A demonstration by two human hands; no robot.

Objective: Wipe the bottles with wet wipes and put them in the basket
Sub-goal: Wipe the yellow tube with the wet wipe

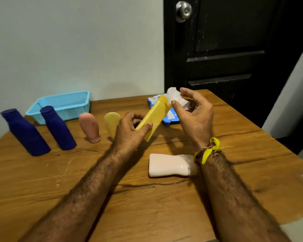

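Observation:
My left hand [129,131] grips the lower end of a yellow bottle [156,116], held tilted above the table. My right hand [194,112] pinches a crumpled white wet wipe [173,95] against the bottle's upper end. A light blue mesh basket [63,105] sits at the back left with nothing visible inside. Two dark blue bottles [26,133] [58,128], a pink bottle [89,126] and a pale yellow bottle [111,122] stand in a row in front of it. A white bottle [170,165] lies on its side under my right wrist.
A blue wet wipe pack [170,117] lies behind the held bottle. The wooden table [147,198] ends at the right, beside a black door [234,49]. A white wall runs behind the basket.

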